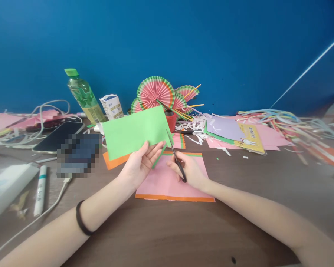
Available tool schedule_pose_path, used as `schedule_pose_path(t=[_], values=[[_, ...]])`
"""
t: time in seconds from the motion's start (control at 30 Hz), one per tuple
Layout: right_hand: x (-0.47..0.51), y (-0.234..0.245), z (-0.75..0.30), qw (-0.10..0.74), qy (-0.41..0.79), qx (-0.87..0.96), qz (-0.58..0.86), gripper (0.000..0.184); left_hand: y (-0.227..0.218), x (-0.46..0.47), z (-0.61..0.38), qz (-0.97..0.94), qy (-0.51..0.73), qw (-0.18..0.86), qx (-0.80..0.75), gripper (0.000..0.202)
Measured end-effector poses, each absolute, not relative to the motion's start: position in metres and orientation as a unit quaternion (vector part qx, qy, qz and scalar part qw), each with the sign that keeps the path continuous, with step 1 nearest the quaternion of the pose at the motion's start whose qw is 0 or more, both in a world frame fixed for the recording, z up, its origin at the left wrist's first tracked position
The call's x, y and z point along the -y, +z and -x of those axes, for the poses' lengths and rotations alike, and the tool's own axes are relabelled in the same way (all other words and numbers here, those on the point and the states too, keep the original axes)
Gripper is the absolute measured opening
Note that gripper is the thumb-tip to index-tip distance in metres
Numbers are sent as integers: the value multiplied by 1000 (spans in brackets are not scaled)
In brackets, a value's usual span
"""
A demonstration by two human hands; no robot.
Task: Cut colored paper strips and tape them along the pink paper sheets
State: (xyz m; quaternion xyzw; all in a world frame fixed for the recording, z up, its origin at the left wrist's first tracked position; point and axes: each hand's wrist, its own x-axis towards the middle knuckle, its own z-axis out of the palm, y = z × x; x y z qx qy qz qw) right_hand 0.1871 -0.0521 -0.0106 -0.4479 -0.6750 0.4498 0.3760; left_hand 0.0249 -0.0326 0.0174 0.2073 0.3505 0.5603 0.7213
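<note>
One green sheet [136, 129] is held up over the table [167, 230], and the cutting looks partway along: a narrow green strip [158, 158] hangs below it by the fingers, though whether it is fully free cannot be told, and most of the sheet is uncut. The left hand [140, 161] is palm up with its fingers partly spread at the sheet's lower edge; whether they pinch it I cannot tell. The right hand [190, 168] is closed round the scissors [179, 161], whose blades reach the sheet's right edge. Beneath lies a pink sheet [167, 181], with orange and green bands along its far edge but only orange visible along the near one. An orange sheet [115, 162] lies to the left. Behind stand several finished-looking fans [156, 92], with white scraps [193, 124] beside them. The carton [111, 106], marker [40, 193] and yellow pack [249, 138] carry print too small or blurred to read; the bottle [86, 96] shows a leaf design but no legible brand.
</note>
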Motion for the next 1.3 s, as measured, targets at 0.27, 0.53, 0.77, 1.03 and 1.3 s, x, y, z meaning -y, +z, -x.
schedule_pose_path(t=[0.27, 0.53, 0.77, 1.03, 1.3], values=[[50, -16, -189, 378, 442, 679, 448, 27, 20, 34, -26, -203, 563, 721, -350, 22], [49, -16, -188, 379, 444, 679, 445, 28, 17, 34, -25, -200, 564, 723, -346, 22], [49, -9, -190, 365, 486, 660, 441, 29, 22, 27, -21, -215, 577, 695, -371, 24], [37, 1, -201, 261, 500, 699, 440, 32, 33, 1, 4, -278, 657, 559, -422, 18], [23, 19, -221, 198, 512, 722, 422, 33, 23, -10, 14, -349, 623, 517, -472, 17]])
